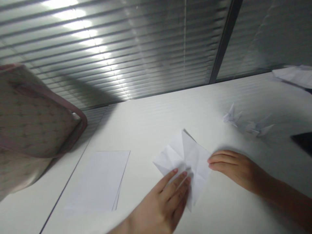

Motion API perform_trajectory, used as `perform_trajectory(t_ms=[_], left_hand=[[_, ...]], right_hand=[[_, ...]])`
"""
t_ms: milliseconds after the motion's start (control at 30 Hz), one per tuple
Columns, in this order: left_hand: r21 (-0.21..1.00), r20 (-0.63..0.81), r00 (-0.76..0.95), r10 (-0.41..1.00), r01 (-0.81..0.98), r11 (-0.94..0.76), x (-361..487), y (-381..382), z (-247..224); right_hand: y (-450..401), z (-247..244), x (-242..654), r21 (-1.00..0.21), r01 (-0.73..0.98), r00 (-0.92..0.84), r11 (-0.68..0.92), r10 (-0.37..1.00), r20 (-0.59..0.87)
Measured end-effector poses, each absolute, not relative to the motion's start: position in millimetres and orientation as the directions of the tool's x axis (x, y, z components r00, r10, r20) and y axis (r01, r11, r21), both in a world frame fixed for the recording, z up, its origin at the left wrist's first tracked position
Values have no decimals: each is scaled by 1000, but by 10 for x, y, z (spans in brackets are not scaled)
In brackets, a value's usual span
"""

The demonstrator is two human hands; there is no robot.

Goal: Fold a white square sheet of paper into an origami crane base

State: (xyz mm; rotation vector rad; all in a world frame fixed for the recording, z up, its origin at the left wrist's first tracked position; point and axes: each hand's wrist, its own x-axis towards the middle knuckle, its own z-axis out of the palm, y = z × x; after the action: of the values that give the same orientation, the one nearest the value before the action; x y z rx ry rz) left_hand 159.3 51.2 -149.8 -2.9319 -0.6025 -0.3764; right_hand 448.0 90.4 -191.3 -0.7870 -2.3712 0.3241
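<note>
- Here's the creased white paper sheet [200, 154] on the smooth white counter [151, 120]!
- Left hand [168, 198] presses on it, fingers slightly spread.
- Right hand [237, 167], fingers together, touches its right corner; pinching, I can't tell.
- Two pointed white folded-paper figures [231, 117] sit beyond.

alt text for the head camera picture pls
A left hand and right hand touch a creased white paper on a white table. Two folded paper figures sit beyond the right hand; plain sheets lie at left, with blinds behind.
</note>
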Motion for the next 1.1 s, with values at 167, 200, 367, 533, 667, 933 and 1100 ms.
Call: perform_trajectory(t_ms=[167, 200, 367, 533, 667, 933, 1100], left_hand=[[44, 298, 861, 413, 419, -907, 1644, 511, -1554], [92, 306, 844, 440, 433, -897, 1646, 518, -1555], [497, 299, 576, 761, 587, -639, 1691, 540, -1510], [645, 145, 349, 926, 677, -355, 1751, 527, -1511], [568, 191, 284, 940, 749, -341, 1731, 541, -1560], [585, 195, 278, 941, 737, -339, 1686, 623, -1565], [590, 218, 289, 932, 722, -362, 1667, 592, -1576]], right_hand=[[904, -1898, 4476, -398, 463, -659, 792, 608, 443], [898, -1896, 4478, -397, 459, -664, 794, 604, 440], [885, -1871, 4435, -454, 477, -631, 753, 653, 419], [869, -1837, 4302, -623, 548, -494, 558, 817, 298], [803, -1817, 4189, -649, 625, -408, 434, 890, 203], [729, -1821, 4082, -589, 716, -348, 375, 923, 165], [741, -1848, 4071, -569, 729, -311, 380, 925, 219]])
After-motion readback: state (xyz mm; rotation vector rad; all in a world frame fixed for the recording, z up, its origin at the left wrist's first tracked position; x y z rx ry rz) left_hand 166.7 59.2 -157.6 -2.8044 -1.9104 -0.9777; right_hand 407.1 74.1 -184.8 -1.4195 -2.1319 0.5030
